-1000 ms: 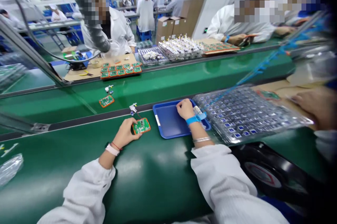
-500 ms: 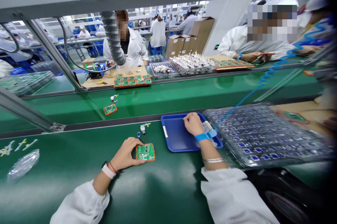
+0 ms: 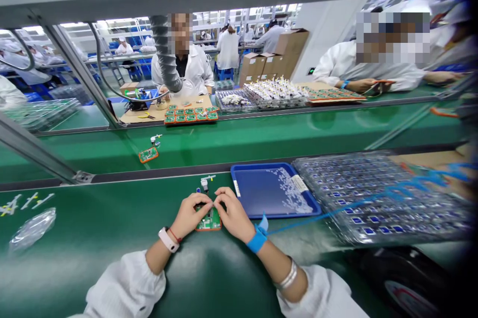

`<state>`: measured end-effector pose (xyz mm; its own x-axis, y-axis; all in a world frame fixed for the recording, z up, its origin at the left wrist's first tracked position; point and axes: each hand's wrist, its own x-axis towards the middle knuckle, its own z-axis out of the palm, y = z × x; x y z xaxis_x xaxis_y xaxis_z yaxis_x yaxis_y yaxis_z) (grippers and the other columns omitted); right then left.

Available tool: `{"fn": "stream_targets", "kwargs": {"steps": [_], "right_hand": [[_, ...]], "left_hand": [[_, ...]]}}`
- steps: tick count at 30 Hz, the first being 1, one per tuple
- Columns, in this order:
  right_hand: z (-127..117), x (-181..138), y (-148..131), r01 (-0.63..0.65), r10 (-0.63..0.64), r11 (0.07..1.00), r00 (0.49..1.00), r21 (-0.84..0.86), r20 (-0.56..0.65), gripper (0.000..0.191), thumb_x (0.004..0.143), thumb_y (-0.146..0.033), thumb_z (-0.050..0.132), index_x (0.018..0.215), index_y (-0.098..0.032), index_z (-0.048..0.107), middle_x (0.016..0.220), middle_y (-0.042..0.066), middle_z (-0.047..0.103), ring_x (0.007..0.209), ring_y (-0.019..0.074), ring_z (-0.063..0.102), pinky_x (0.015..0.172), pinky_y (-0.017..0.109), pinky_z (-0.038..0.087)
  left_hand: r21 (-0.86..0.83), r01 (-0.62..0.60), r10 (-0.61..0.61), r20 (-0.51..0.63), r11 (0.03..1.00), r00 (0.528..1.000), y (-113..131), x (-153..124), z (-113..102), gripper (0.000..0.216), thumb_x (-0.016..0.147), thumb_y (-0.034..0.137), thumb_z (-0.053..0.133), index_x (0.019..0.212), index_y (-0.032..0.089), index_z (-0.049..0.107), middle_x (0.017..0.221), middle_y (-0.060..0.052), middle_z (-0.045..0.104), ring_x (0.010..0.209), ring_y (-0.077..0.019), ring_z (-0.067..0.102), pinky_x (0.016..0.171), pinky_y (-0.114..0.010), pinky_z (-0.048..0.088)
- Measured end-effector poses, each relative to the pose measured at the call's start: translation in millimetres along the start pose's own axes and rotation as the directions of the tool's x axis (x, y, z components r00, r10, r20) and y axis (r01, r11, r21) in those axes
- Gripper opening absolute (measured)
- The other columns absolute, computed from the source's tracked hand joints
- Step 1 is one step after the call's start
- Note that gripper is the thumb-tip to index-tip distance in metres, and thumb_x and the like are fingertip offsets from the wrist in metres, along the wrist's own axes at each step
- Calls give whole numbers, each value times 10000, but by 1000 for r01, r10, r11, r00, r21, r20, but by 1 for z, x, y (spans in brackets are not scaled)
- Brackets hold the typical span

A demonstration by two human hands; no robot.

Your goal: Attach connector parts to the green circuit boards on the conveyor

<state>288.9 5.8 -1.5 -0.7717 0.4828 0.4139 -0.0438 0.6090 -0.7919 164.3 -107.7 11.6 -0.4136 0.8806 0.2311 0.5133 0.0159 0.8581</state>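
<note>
Hands [image 3: 191,216] in tight pinches over circuit board [image 3: 213,220], contents unclear, near blue tray [image 3: 257,191] and white part [image 3: 204,185].

Brown cartons [image 3: 272,63], yellow-handled pliers [image 3: 146,115]

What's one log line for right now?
left grip: at circuit board | right grip: at board, close to left grip | anything pinched: cannot tell | blue tray: right of board, holding small white pieces
</note>
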Motion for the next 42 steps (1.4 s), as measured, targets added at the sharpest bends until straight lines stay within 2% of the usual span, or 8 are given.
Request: {"fn": "stream_targets", "kwargs": {"steps": [9, 15, 21, 30, 37, 42], "right_hand": [[11, -9, 5, -17, 19, 999, 998, -32, 67, 147, 845, -133, 460, 716, -195, 494, 945, 64, 523, 926, 186, 502, 825, 371, 441], [13, -9, 5, -15, 20, 998, 994, -56, 103, 150, 844, -117, 453, 718, -191, 489, 943, 65, 520, 921, 187, 493, 820, 372, 432], [16, -11, 7, -15, 19, 999, 995, -41, 103, 158, 847, -109, 432, 715, -186, 471, 910, 67, 510, 897, 183, 488, 805, 363, 433], [16, -11, 8, -12, 13, 1000, 997, -17, 76, 144, 827, -90, 436, 733, -192, 476, 916, 64, 503, 909, 182, 493, 810, 353, 436], [17, -7, 8, -77, 80, 996, 993, -37, 85, 157, 811, -95, 449, 685, -183, 483, 871, 59, 504, 880, 180, 502, 789, 350, 438], [17, -1, 9, -124, 131, 990, 985, -66, 108, 174, 797, -82, 458, 653, -172, 493, 845, 65, 513, 840, 173, 505, 771, 341, 437]], "left_hand": [[152, -29, 29, 4, 988, 1000, -8, -8, 3, 139, 822, 248, 563, 747, 202, 670, 886, -42, 681, 881, -198, 604, 822, -358, 478], [324, -53, 59, -7, 945, 998, -4, -18, 4, 141, 846, 219, 534, 779, 198, 656, 907, -51, 662, 883, -209, 592, 805, -373, 458], [417, -51, 48, 17, 907, 999, 0, -19, 6, 158, 867, 223, 509, 787, 192, 642, 913, -50, 664, 868, -211, 596, 789, -373, 440], [417, -75, 71, 25, 906, 997, -1, -16, 5, 172, 865, 235, 499, 768, 195, 635, 903, -46, 669, 862, -202, 609, 796, -358, 454], [419, -45, 25, 54, 907, 998, 2, -9, 2, 175, 853, 229, 510, 746, 196, 644, 895, -38, 685, 834, -194, 627, 764, -323, 462], [360, 0, -32, 82, 933, 996, 1, -2, -2, 154, 824, 199, 533, 722, 189, 648, 846, -25, 687, 810, -185, 625, 765, -311, 464]]}}
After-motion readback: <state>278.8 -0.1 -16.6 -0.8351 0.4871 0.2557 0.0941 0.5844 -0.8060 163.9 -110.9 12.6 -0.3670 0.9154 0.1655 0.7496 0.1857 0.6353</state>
